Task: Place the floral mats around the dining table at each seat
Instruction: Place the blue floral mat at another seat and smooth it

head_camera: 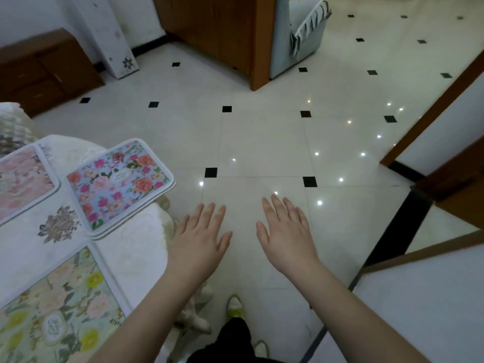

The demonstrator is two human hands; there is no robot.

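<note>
Small white labels can be seen on the blue floral mats (119,183) and the green floral mat (56,310), but the writing is too blurry to be read. The blue mats are stacked at the corner of the table (23,247). The green mat and the pink floral mat (25,179) are cut off by the picture's edge. Beside the table, over the floor, the left hand (200,241) and right hand (285,231) are held flat with fingers straight; nothing is held, and no mat is touched.

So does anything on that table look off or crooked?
The blue mat sits askew, turned diagonally, its far corner poking past the table edge. It seems to top a small stack. The pink mat and green mat lie flat.
</note>
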